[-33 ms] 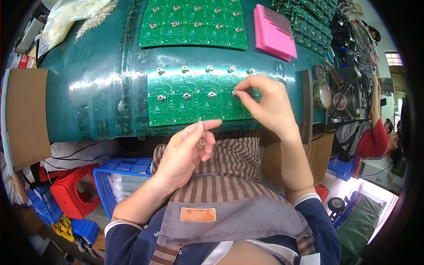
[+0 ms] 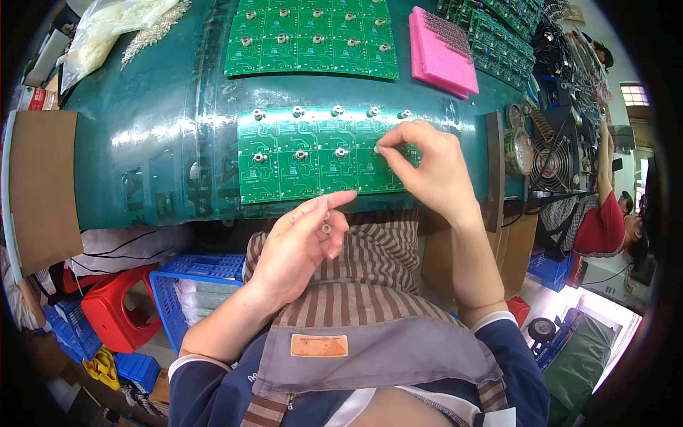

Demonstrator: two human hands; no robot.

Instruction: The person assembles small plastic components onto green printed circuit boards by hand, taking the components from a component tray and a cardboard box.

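A green circuit board panel (image 2: 299, 183) lies on the table in front of me, with small metal sockets (image 2: 301, 155) standing on it in two rows. Over its right part, my right hand (image 2: 435, 167) pinches a small whitish round piece (image 2: 378, 149) between thumb and forefinger, right at the board's surface. The fingertips hide part of that piece. My left hand (image 2: 295, 245) is at the board's near edge, forefinger stretched out along it. Its other fingers curl around small pale ring-shaped spacers (image 2: 326, 228); how many lie in the palm cannot be seen.
Another socketed board panel (image 2: 313, 53) lies farther back. Right of it are pink foam sheets (image 2: 441, 60) and stacked populated boards (image 2: 501, 46). At the far left, a plastic bag (image 2: 107, 32) sits beside loose metal parts (image 2: 153, 32). A fan (image 2: 551, 164) stands beyond the table's right edge.
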